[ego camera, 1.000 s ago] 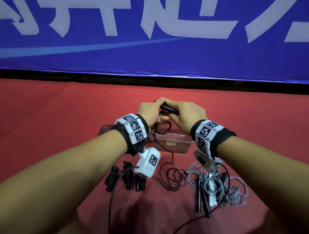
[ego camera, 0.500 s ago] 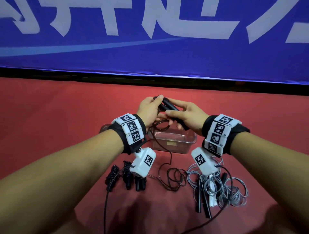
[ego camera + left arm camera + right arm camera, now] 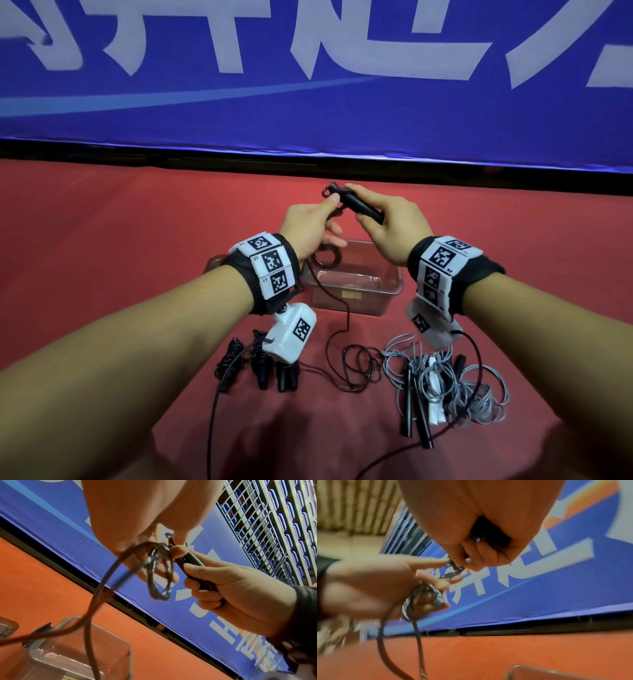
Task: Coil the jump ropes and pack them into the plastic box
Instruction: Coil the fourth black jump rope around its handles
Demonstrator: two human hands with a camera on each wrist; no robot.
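Nearest me on the red floor (image 3: 102, 240) lay three coiled black ropes (image 3: 260, 363) toward the left and a loose tangle of grey ropes (image 3: 479, 387) with black handles toward the right; between them a slack heap of the dark rope (image 3: 359, 366) ran up to my hands. Beyond these stood the clear plastic box (image 3: 383, 294), just beside the heap. Above the box my left hand (image 3: 308, 229) had its fingers curled through small loops of that dark rope, thumb pressed near the handle tip. My right hand (image 3: 390, 229) had its fingers wrapped around the black handle (image 3: 359, 205), tilted with its tip up toward the left. Farthest back, a blue banner (image 3: 308, 102) lined the floor's far edge
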